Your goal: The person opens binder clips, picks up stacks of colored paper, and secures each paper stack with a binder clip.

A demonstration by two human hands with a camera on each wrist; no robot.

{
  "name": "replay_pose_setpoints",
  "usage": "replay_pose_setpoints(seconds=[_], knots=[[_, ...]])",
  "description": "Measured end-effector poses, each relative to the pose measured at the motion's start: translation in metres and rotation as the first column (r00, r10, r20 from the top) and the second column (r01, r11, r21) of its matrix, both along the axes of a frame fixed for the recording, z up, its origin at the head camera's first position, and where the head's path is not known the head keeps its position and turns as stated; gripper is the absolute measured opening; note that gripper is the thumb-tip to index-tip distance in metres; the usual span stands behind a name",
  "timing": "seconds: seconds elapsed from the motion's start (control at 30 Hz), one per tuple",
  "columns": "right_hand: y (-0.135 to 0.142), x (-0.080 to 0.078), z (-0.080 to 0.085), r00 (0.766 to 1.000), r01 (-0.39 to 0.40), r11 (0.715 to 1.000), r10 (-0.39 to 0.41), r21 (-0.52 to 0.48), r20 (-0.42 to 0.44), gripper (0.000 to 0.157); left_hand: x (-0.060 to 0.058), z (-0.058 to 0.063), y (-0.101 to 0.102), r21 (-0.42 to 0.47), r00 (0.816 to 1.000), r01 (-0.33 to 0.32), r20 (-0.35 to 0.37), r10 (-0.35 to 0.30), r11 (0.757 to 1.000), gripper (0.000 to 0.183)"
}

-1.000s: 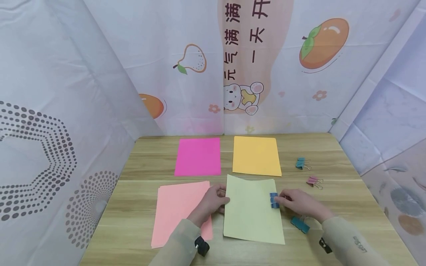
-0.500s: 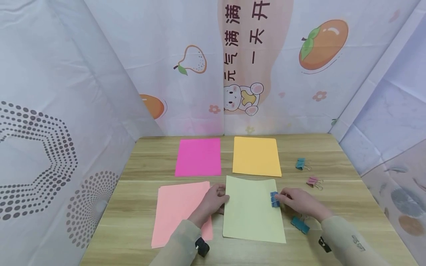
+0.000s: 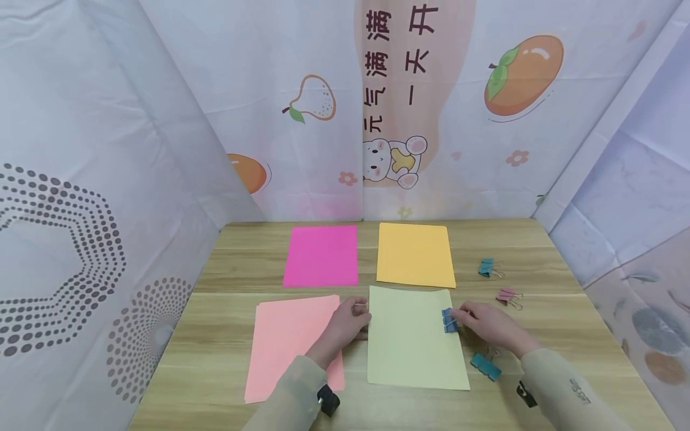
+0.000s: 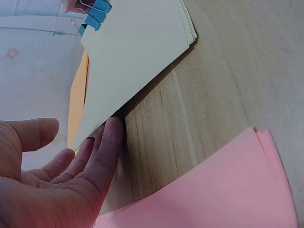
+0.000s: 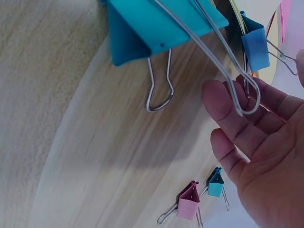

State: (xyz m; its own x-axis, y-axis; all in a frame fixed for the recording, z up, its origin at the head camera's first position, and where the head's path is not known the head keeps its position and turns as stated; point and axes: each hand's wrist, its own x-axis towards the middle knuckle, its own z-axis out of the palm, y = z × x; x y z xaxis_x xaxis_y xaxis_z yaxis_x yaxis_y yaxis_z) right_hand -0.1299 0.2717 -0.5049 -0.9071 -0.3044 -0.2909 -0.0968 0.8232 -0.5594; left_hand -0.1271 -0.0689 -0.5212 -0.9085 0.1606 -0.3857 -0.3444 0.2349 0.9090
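Pale-yellow rectangular paper stack (image 3: 411, 341) lies on brown wood-grain table (image 3: 409, 413); likely light, bendy, best held by edges; left hand (image 3: 345, 324) at left edge, grip apart; right hand (image 3: 489, 323) pinches blue metal binder clip (image 3: 449, 321) on right.

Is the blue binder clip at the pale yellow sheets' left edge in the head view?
No, the blue binder clip sits at the right edge of the pale yellow sheets.
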Motion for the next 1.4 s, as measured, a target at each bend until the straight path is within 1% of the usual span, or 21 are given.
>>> replay_pose_setpoints(seconds=[0.27,0.43,0.47,0.57,0.7,0.83,1.0,1.1,1.23,1.3,1.37,1.4], knots=[[0.002,-0.001,0.0,1.0,-0.013,1.0,0.013,0.011,-0.021,0.038,-0.001,0.001,0.0,0.007,1.0,-0.013,-0.006,0.013,1.0,0.045],[0.006,-0.002,-0.003,0.998,-0.027,1.0,0.027,0.013,-0.052,0.034,-0.001,0.003,-0.002,-0.001,1.0,0.003,-0.03,-0.003,1.0,0.048],[0.006,-0.003,-0.003,0.998,-0.027,1.0,0.027,0.015,-0.058,0.033,-0.001,0.003,-0.003,-0.013,0.999,0.011,-0.035,-0.011,1.0,0.048],[0.008,-0.003,-0.002,0.996,-0.029,0.999,0.03,0.013,-0.087,0.032,-0.001,0.007,-0.006,-0.09,0.997,0.035,-0.067,-0.041,0.995,0.047],[0.01,-0.004,0.0,0.992,-0.016,1.0,0.019,0.023,-0.127,0.033,-0.002,0.013,-0.015,-0.2,0.991,0.051,-0.111,-0.075,0.979,0.043],[0.012,-0.005,0.003,0.989,0.004,0.999,0.001,0.037,-0.145,0.031,-0.004,0.017,-0.028,-0.244,0.986,0.054,-0.137,-0.09,0.968,0.043],[0.016,-0.007,0.005,0.988,0.014,0.999,-0.008,0.041,-0.154,0.027,-0.007,0.018,-0.045,-0.284,0.978,0.043,-0.184,-0.098,0.958,0.045],[0.018,-0.008,0.004,0.984,0.022,0.999,-0.014,0.045,-0.178,0.02,-0.008,0.018,-0.054,-0.331,0.969,0.031,-0.223,-0.11,0.943,0.045],[0.021,-0.007,0.004,0.976,0.032,0.998,-0.02,0.052,-0.216,0.014,-0.009,0.02,-0.066,-0.407,0.955,0.001,-0.27,-0.121,0.913,0.046],[0.023,-0.007,0.003,0.972,0.034,0.998,-0.02,0.057,-0.232,0.013,-0.008,0.021,-0.072,-0.44,0.956,-0.02,-0.27,-0.111,0.898,0.046],[0.024,-0.008,0.002,0.97,0.039,0.997,-0.023,0.06,-0.241,0.013,-0.008,0.022,-0.077,-0.489,0.957,-0.042,-0.269,-0.105,0.871,0.047],[0.025,-0.008,0.002,0.969,0.039,0.997,-0.024,0.06,-0.246,0.014,-0.008,0.023,-0.079,-0.522,0.959,-0.05,-0.263,-0.105,0.851,0.047]])
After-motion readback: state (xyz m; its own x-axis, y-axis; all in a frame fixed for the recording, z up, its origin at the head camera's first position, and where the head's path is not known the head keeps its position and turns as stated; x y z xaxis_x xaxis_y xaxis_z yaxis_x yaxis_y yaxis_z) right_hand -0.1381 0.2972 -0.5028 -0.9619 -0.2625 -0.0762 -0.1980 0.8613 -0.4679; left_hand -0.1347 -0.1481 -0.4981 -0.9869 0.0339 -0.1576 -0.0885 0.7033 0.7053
